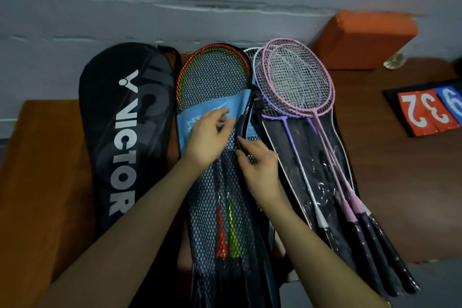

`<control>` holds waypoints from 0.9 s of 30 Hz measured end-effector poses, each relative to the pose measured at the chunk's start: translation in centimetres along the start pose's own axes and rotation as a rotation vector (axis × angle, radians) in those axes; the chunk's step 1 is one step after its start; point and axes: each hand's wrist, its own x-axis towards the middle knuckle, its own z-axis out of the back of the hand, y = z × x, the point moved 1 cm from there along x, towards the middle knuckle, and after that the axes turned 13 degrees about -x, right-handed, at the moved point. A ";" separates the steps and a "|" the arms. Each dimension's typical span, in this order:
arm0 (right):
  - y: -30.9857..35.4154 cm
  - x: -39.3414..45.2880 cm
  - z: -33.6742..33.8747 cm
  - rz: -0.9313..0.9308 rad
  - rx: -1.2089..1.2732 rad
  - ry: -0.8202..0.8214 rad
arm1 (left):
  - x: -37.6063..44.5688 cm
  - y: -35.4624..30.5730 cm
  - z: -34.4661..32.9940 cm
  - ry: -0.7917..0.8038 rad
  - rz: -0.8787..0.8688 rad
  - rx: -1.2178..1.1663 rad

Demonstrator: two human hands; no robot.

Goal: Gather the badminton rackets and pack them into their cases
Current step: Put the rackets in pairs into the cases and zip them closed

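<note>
A mesh case [215,182] with a light blue panel lies in the middle of the bench, holding a red racket [221,232] and a yellow-green racket [233,237]. My left hand [207,137] presses flat on the blue panel. My right hand [257,165] pinches the case's black zipper edge [243,122] at its right side. Pink rackets [300,77], a purple racket [287,127] and a white racket [312,197] lie loose on an open clear-and-black case [332,172] to the right. A black Victor case [125,132] lies shut on the left.
Everything rests on a brown wooden bench [42,170] against a grey wall. An orange block [362,37] stands at the back right. A scoreboard with red and blue number cards [430,110] lies at the far right.
</note>
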 end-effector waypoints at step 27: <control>5.7 3.8 3.2 -0.012 -0.057 -0.195 | -6.3 -4.3 5.2 -0.011 -0.006 -0.339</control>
